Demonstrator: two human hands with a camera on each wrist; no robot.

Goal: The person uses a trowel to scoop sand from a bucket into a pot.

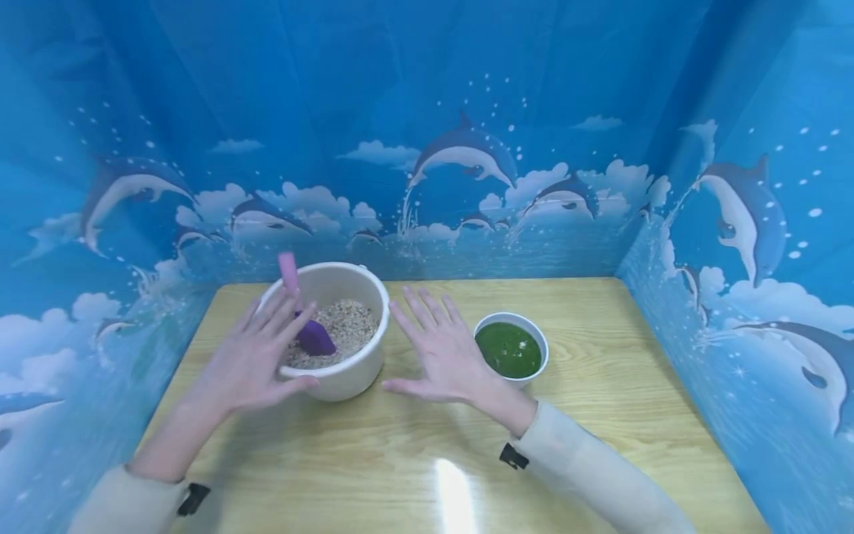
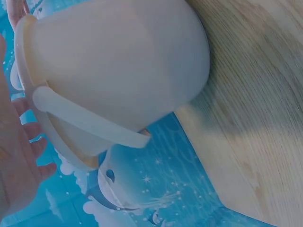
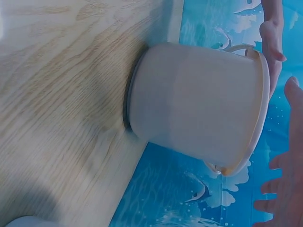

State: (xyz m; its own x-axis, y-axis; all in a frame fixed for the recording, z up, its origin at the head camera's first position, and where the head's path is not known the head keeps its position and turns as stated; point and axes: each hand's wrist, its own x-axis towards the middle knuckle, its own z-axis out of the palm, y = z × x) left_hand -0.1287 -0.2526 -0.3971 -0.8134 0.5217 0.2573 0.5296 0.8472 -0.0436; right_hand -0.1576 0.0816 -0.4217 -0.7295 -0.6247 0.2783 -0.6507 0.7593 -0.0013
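A cream bucket (image 1: 356, 373) stands on the left of the table, partly filled with speckled gravel-like grains (image 1: 353, 322). In it leans a toy shovel (image 1: 315, 338) with a purple blade and pink handle. My left hand (image 1: 256, 360), fingers spread, overlaps the bucket's left side and the shovel's handle in the head view. My right hand (image 1: 443, 354), also spread and holding nothing, hovers between the bucket and a white bowl (image 1: 545, 354) with a dark green surface inside (image 1: 508, 348). In the left wrist view, the bucket's handle (image 2: 90, 118) hangs down against its side.
The wooden table (image 1: 600, 430) is bordered at the back and sides by a blue curtain (image 1: 333, 111) printed with dolphins. Behind the bucket, the table's rear edge meets this curtain. Light glares off the table near the front.
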